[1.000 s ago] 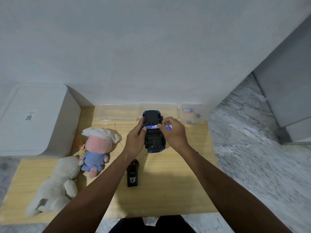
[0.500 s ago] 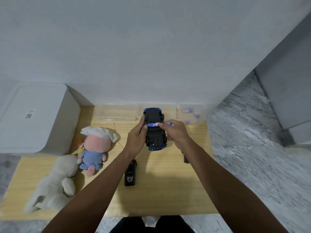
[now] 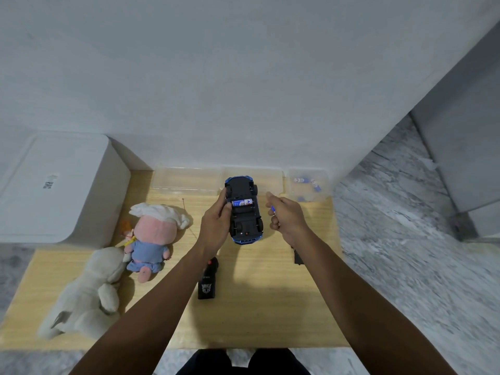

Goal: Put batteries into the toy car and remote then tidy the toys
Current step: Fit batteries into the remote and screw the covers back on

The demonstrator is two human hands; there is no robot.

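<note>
Now the left hand [image 3: 216,221] grips the blue toy car [image 3: 244,209] upside down near the back edge of the surface [image 3: 257,315] so its battery [image 3: 242,203] slot faces up, while the right hand [image 3: 286,216] pinches another small battery [image 3: 273,209] beside it.

Toy car [image 3: 244,212]: glossy blue plastic shell, matt dark underside; table [image 3: 259,315] pale wood-grain; plush toys [image 3: 151,234] soft cloth.

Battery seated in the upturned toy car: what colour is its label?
Blue and white battery, seen in the head view.
</note>
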